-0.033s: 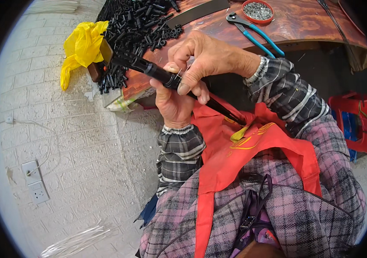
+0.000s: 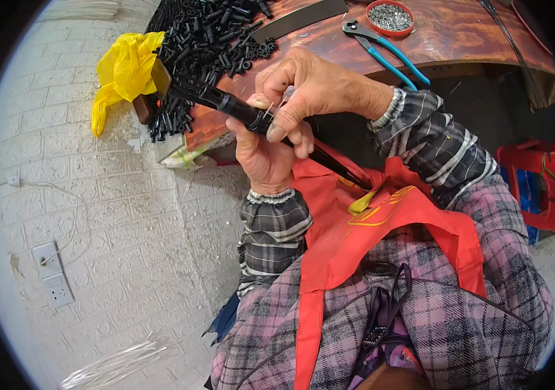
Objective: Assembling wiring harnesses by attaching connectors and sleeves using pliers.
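Big reddish wooden table (image 2: 453, 29) here, with a heap of black parts (image 2: 209, 36) on it. Left hand (image 2: 264, 162) and right hand (image 2: 323, 84) are both clamped round a slanted black tube (image 2: 238, 110), upper end poking past the fingers. Little red dish (image 2: 391, 33) on the tabletop holds loads of silver bits (image 2: 389, 17).

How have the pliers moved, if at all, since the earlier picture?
No: judged against the table, the pliers lie in the same place, across its front edge, left of and below the red dish in view.
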`<state>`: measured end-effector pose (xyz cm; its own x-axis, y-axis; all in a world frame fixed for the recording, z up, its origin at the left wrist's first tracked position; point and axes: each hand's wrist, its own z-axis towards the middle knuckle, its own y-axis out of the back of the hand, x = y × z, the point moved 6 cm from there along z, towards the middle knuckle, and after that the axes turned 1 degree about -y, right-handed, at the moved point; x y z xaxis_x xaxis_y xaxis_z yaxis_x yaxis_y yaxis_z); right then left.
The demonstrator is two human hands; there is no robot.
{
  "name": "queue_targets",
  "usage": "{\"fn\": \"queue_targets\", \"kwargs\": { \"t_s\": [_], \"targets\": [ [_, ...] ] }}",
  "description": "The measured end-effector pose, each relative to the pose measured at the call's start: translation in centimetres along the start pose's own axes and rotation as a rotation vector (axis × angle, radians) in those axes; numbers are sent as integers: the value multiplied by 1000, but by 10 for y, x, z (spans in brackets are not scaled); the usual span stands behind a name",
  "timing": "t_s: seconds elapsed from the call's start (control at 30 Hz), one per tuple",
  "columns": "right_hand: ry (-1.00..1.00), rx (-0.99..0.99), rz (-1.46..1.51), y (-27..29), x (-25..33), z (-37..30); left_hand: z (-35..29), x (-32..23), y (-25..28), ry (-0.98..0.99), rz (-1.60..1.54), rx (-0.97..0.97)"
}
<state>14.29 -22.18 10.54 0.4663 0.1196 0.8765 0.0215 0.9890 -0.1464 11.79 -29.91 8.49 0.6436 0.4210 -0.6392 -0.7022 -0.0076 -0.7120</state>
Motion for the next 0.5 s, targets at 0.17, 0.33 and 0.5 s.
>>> {"fn": "queue_targets", "kwargs": {
  "t_s": [0.17,0.33,0.5],
  "targets": [
    [-60,-219,43,-8,-7,-12,-8,-10,7,-149,66,-243],
    [74,-325,-136,-5,5,-19,-7,-14,3,-249,163,-391],
    [-3,-295,-111,-9,14,-22,-7,-15,-2,-258,273,-518]
  ]
}}
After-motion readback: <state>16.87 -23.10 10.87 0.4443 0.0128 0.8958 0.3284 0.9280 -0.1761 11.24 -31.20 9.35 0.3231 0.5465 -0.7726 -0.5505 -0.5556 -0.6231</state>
